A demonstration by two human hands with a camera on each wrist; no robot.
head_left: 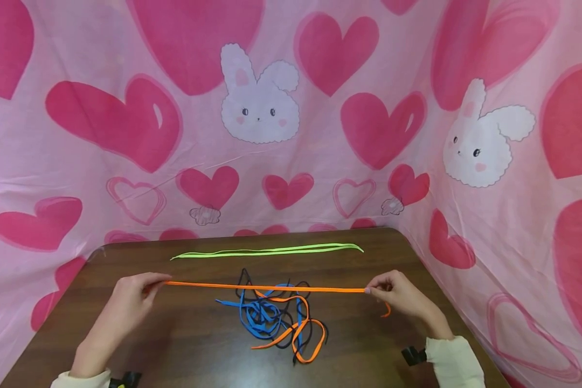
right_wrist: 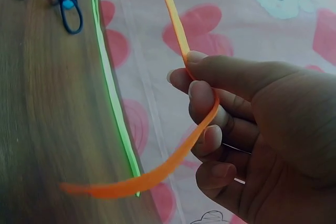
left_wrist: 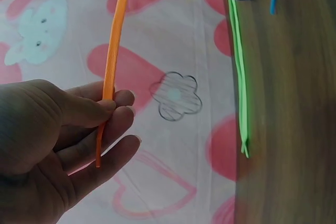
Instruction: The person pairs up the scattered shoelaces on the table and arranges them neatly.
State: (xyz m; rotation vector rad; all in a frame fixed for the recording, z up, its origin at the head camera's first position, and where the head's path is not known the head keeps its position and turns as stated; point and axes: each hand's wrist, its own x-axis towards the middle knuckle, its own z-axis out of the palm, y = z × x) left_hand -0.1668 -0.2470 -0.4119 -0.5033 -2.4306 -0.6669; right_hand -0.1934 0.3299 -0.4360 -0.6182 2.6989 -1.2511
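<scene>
An orange shoelace (head_left: 267, 287) stretches straight between my two hands, above the table. My left hand (head_left: 133, 299) pinches it between thumb and fingers, and a short end (left_wrist: 98, 148) hangs below the thumb in the left wrist view. At the other side my right hand (head_left: 400, 293) pinches the lace too. From there a loose tail (right_wrist: 157, 174) curves down and away in the right wrist view. Beneath the taut lace lies a tangle of blue laces (head_left: 259, 318), black laces (head_left: 310, 337) and another orange lace (head_left: 315, 353).
A folded lime-green shoelace (head_left: 271, 251) lies lengthwise near the back of the brown wooden table (head_left: 199, 355). Pink cloth (head_left: 320, 151) printed with hearts and rabbits hangs behind and along the sides. Dark straps (head_left: 414, 355) sit at the wrists.
</scene>
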